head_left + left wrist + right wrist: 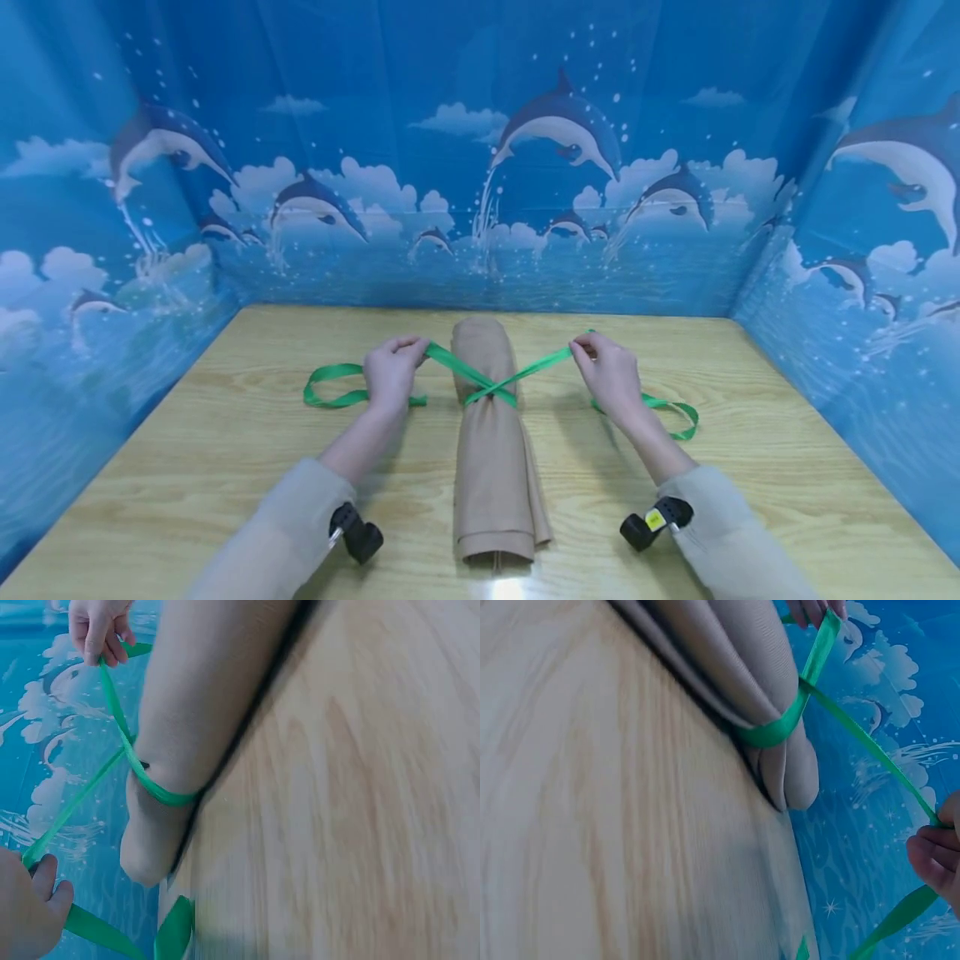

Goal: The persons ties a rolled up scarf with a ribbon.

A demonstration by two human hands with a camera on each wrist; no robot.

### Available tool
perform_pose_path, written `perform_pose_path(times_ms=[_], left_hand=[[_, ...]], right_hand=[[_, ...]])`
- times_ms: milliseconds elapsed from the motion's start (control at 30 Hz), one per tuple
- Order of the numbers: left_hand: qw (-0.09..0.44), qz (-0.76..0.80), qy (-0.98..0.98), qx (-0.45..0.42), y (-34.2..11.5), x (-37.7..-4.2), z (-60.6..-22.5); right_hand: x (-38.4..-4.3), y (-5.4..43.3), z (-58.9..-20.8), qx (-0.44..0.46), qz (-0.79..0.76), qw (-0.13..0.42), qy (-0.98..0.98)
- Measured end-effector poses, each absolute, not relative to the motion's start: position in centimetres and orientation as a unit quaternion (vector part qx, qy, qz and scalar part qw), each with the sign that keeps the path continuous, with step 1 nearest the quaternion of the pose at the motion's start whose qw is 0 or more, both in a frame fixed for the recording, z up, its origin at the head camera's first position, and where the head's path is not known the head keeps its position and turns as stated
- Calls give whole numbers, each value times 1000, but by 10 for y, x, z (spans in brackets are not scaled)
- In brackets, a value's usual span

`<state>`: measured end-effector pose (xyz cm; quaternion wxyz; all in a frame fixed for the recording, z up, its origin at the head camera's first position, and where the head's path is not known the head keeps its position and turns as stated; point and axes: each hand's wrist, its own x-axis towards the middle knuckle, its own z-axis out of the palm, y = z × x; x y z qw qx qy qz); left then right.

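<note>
A rolled bundle of tan cloth [491, 475] lies lengthwise on the table, cinched near its far end by a green ribbon [453, 361]. The ribbon's two lengths cross on top of the roll. My left hand [392, 372] pinches one length up and to the left of it. On the other side my right hand [609, 372] pinches the second length, and both stretches look taut. In the left wrist view the ribbon [161, 795] wraps closely around the cloth [187, 697]. Loose ribbon tails trail past both hands onto the table; the roll's underside is hidden.
The wooden table [750, 433] reaches back to a blue curtain [420, 100] printed with dolphins, which also hangs along both sides. Each sleeved forearm carries a small black camera, such as the left camera [356, 533].
</note>
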<state>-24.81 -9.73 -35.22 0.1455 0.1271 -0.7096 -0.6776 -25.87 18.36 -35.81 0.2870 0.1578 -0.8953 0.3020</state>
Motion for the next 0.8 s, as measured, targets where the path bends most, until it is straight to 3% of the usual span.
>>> perform_pose_path(times_ms=[333,800], left_hand=[[117,-778,-601,143,-90,-252,-339],[48,-800,-592,87,-92,-251,-336]], right_hand=[[-262,165,-337,11,644,135,-753],[-261,157,-318,-19,853,-35,-521]])
